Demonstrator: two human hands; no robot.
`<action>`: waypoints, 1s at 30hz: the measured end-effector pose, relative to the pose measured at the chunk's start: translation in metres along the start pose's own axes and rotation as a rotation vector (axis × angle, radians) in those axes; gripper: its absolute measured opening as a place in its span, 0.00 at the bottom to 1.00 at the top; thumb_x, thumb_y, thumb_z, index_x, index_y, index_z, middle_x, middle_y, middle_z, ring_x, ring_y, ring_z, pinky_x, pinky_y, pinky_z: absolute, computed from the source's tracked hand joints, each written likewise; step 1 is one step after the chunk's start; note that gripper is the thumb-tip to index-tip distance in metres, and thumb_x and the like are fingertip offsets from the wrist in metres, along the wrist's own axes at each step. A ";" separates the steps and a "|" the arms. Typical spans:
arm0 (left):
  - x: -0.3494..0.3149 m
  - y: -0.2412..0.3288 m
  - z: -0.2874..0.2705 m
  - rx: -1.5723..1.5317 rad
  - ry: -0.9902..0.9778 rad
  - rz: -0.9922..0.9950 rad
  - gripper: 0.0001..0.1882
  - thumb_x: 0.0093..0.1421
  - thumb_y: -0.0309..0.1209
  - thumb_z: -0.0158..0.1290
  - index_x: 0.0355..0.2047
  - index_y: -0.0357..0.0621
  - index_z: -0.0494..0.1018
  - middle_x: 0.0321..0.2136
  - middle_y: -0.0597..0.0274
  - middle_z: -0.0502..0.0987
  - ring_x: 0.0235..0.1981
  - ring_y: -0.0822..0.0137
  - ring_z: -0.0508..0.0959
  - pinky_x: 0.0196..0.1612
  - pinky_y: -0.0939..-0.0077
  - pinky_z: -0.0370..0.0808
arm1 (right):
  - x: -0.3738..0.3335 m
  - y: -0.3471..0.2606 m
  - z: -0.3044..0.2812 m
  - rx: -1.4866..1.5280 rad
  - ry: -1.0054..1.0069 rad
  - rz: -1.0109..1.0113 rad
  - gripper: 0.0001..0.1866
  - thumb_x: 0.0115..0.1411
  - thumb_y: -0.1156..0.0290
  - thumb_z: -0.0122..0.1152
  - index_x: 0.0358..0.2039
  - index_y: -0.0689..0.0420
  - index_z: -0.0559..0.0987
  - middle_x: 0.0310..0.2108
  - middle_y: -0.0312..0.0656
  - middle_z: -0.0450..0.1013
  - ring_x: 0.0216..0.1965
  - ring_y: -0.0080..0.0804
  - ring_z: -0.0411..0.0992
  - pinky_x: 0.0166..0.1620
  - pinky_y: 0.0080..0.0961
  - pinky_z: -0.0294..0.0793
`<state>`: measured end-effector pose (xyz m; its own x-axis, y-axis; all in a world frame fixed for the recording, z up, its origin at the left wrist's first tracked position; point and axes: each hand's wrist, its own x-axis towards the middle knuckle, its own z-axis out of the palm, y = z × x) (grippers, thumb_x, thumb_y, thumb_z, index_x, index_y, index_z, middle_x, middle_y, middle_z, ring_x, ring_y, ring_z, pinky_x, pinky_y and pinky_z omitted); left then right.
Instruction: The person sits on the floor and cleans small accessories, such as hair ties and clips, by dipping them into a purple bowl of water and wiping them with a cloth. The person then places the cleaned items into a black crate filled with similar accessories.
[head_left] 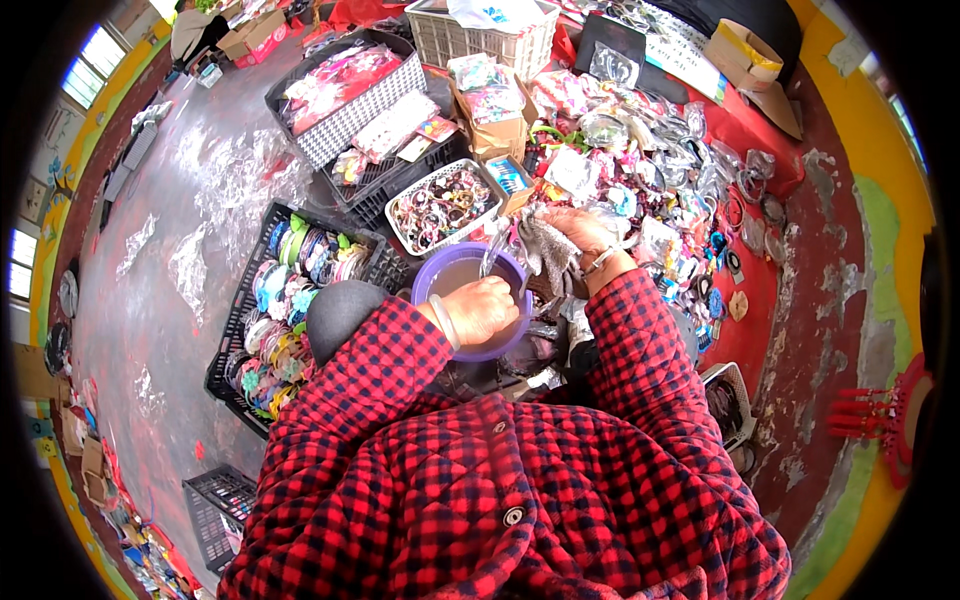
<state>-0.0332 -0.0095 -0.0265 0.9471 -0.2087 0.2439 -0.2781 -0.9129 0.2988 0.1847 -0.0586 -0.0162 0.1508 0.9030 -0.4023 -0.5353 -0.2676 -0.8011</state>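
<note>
A purple basin (428, 283) of murky water stands in front of me. Over it is my left hand (478, 312), its fingers closed. A clear, shiny strip (492, 257) rises from its fingertips; its kind is hard to tell. Just right of the basin, my right hand (580, 236) is closed on a grey cloth (546, 252), which hangs down beside the rim. The two hands are a short way apart, and the cloth lies close to the strip's upper end.
Left of the basin is a black crate (262, 225) of colourful headbands. Beyond it stand a white basket (408, 228) of hair ties, a grey crate (340, 125) of packets and a cardboard box (497, 135). Loose packaged accessories (625, 170) are heaped on red cloth (752, 285).
</note>
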 end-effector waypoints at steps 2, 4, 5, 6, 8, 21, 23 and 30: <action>0.000 0.001 0.001 -0.014 0.018 0.012 0.02 0.43 0.27 0.49 0.18 0.43 0.67 0.17 0.63 0.69 0.27 0.61 0.69 0.36 0.69 0.67 | 0.001 0.001 0.002 0.006 0.030 0.013 0.08 0.55 0.70 0.56 0.34 0.60 0.76 0.30 0.38 0.75 0.30 0.25 0.72 0.34 0.21 0.71; 0.001 0.003 0.002 -0.012 0.034 0.011 0.02 0.43 0.27 0.49 0.18 0.43 0.67 0.17 0.63 0.69 0.26 0.61 0.69 0.35 0.69 0.67 | 0.000 0.000 0.010 0.011 0.099 0.046 0.09 0.55 0.69 0.57 0.34 0.59 0.76 0.30 0.38 0.74 0.30 0.25 0.72 0.33 0.21 0.71; 0.002 0.002 0.002 0.010 0.015 0.013 0.02 0.43 0.27 0.49 0.18 0.44 0.67 0.17 0.63 0.69 0.26 0.61 0.69 0.35 0.70 0.67 | -0.002 -0.003 0.013 0.013 0.136 0.055 0.09 0.54 0.69 0.57 0.34 0.59 0.76 0.30 0.38 0.74 0.29 0.25 0.72 0.33 0.21 0.70; 0.002 0.001 0.002 0.031 -0.004 0.014 0.02 0.43 0.28 0.49 0.18 0.44 0.67 0.17 0.63 0.68 0.26 0.61 0.70 0.34 0.70 0.67 | 0.000 0.001 0.009 0.073 0.087 0.053 0.09 0.55 0.70 0.55 0.36 0.59 0.76 0.31 0.38 0.75 0.31 0.27 0.73 0.36 0.23 0.73; 0.004 0.001 0.000 0.108 -0.027 0.016 0.03 0.44 0.29 0.48 0.17 0.45 0.68 0.17 0.64 0.70 0.27 0.63 0.70 0.35 0.71 0.66 | 0.010 0.007 0.000 -0.045 0.067 -0.031 0.09 0.57 0.69 0.53 0.35 0.58 0.76 0.30 0.38 0.75 0.30 0.28 0.73 0.35 0.24 0.72; 0.001 0.009 -0.009 0.089 -0.107 -0.099 0.05 0.47 0.30 0.46 0.17 0.49 0.71 0.17 0.68 0.71 0.28 0.65 0.70 0.34 0.71 0.66 | 0.024 0.012 -0.023 0.290 0.564 -0.056 0.17 0.57 0.59 0.53 0.38 0.60 0.73 0.32 0.45 0.74 0.29 0.38 0.73 0.35 0.37 0.73; -0.001 0.008 -0.009 0.042 -0.126 -0.128 0.05 0.48 0.30 0.46 0.19 0.49 0.72 0.18 0.67 0.71 0.29 0.64 0.71 0.34 0.70 0.67 | 0.025 0.006 -0.034 0.466 0.523 -0.114 0.21 0.57 0.56 0.52 0.42 0.61 0.71 0.35 0.44 0.73 0.33 0.39 0.72 0.38 0.37 0.73; -0.007 -0.023 -0.031 -0.547 0.413 -0.603 0.07 0.56 0.31 0.50 0.30 0.41 0.74 0.23 0.63 0.75 0.25 0.68 0.74 0.29 0.76 0.70 | 0.001 -0.033 -0.038 0.622 0.383 -0.510 0.19 0.61 0.55 0.44 0.45 0.54 0.71 0.42 0.38 0.71 0.42 0.34 0.70 0.44 0.34 0.69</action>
<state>-0.0388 0.0242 -0.0064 0.8531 0.4880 0.1843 0.1082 -0.5112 0.8526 0.2336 -0.0612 -0.0072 0.7017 0.6584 -0.2723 -0.6647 0.4675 -0.5827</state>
